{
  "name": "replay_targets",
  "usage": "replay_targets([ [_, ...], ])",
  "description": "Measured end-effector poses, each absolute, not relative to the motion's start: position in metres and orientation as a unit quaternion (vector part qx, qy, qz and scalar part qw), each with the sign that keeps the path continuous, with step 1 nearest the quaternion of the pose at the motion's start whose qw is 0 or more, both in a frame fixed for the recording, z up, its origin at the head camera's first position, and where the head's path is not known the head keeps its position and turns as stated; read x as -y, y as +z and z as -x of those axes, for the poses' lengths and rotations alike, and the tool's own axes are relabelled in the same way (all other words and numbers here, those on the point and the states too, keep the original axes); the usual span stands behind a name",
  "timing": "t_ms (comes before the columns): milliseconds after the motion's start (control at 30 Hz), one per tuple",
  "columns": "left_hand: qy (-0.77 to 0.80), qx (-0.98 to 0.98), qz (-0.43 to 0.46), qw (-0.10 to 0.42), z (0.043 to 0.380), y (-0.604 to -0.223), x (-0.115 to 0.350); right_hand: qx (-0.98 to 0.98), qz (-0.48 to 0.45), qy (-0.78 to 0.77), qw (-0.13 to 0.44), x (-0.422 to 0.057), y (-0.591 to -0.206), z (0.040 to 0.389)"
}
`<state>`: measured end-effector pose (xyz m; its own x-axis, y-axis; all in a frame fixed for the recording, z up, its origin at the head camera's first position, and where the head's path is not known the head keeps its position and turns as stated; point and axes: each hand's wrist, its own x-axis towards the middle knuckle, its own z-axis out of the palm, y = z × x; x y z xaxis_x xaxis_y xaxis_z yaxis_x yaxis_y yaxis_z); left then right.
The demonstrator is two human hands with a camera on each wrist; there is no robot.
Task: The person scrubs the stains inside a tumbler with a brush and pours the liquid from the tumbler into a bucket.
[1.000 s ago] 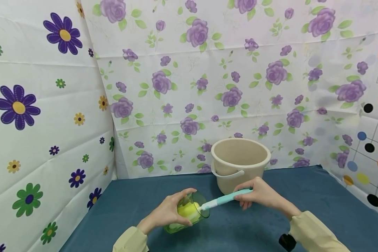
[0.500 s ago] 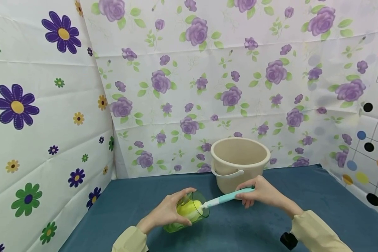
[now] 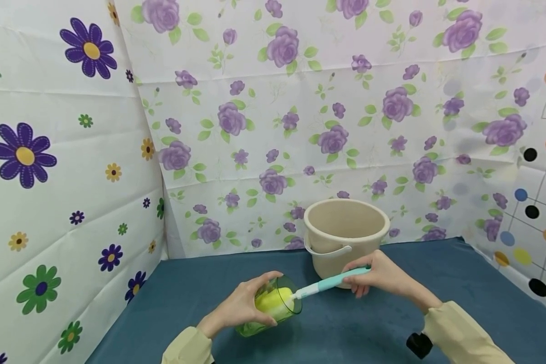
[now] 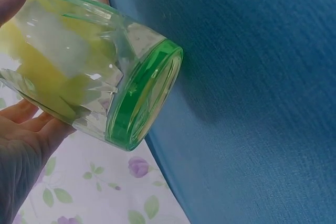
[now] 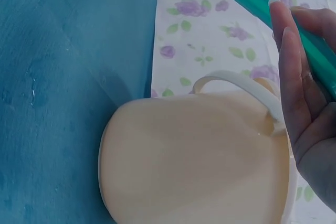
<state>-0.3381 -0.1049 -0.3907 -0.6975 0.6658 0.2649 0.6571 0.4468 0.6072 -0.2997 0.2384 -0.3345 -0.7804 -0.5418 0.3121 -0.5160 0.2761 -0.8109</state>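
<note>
My left hand grips a green-tinted clear glass around its side. The glass is tilted, its mouth toward the right and its thick green base toward the left. Inside sits the yellow and white sponge head of a bottle brush. In my right hand, thumb and fingers pinch the brush's teal and white handle, which slants out of the mouth. The handle's far end is hidden by the right hand. In the left wrist view the glass is held above the blue cloth.
A beige bucket with a white handle stands at the back, just behind the right hand. Blue cloth covers the table. A flowered curtain hangs behind it. A small black object shows by the right sleeve.
My right hand has drawn slightly up and to the right, and the sponge head sits a little nearer the glass's mouth. The left hand and glass have hardly moved.
</note>
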Motion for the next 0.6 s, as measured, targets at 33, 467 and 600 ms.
replay_targets([
  [33, 0.354, -0.85, -0.389, 0.007, 0.3384, -0.3905, 0.105, -0.801, 0.328, -0.5, 0.009, -0.2401, -0.336, 0.3019],
  [467, 0.358, -0.844, -0.399, 0.004, 0.3402, -0.3914, 0.1064, -0.816, 0.325, -0.478, 0.006, -0.2494, -0.338, 0.3065],
  [600, 0.359, -0.844, -0.398, 0.004, 0.3397, -0.3922, 0.107, -0.811, 0.324, -0.487, 0.011, -0.2501, -0.3375, 0.306],
])
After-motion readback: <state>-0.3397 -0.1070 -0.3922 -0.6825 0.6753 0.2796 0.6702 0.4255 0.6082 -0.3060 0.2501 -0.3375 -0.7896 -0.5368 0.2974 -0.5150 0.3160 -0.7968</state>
